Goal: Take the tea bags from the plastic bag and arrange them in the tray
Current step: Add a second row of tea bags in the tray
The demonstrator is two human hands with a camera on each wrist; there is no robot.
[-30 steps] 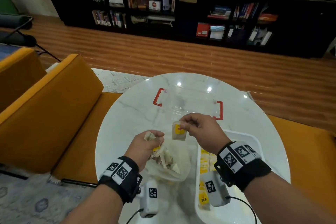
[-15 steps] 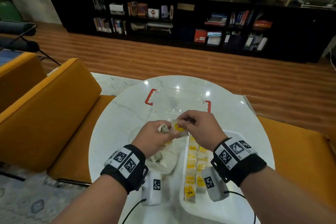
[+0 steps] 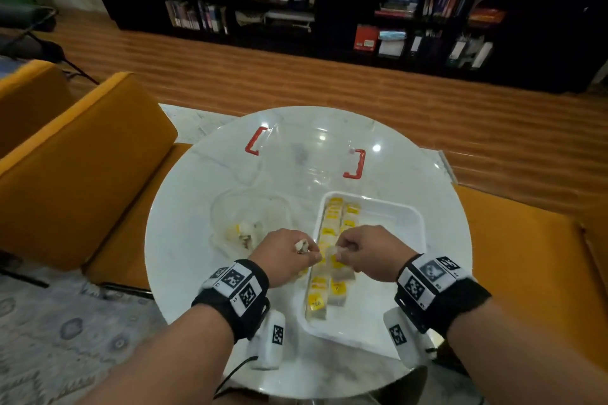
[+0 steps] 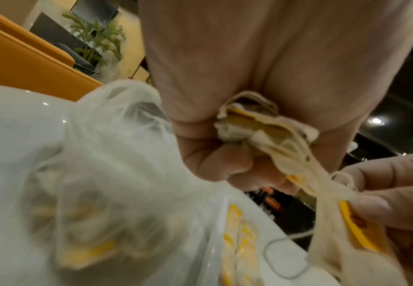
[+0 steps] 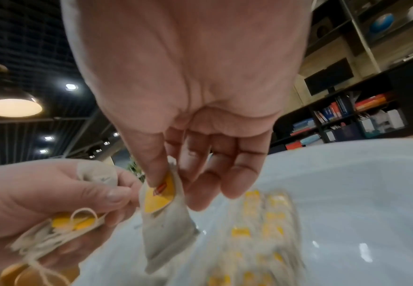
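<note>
My right hand (image 3: 342,248) pinches one tea bag (image 5: 166,218) by its yellow tag, hanging over the white tray (image 3: 404,217). My left hand (image 3: 307,248) grips a bunch of tea bags (image 4: 256,125) with tangled strings, close beside the right hand at the tray's left rim. Two rows of tea bags (image 3: 332,230) with yellow tags lie along the tray's left side. The clear plastic bag (image 3: 250,223) lies open on the table left of the tray, with a few tea bags inside.
A clear box lid with red handles (image 3: 355,164) lies at the far side of the round white marble table (image 3: 184,240). Orange seats (image 3: 75,168) flank the table on both sides. Dark bookshelves (image 3: 329,3) stand across the wooden floor.
Both hands have come down and toward me from above the plastic bag to the tray's left edge. The plastic bag now lies free on the table. The head view has tilted down.
</note>
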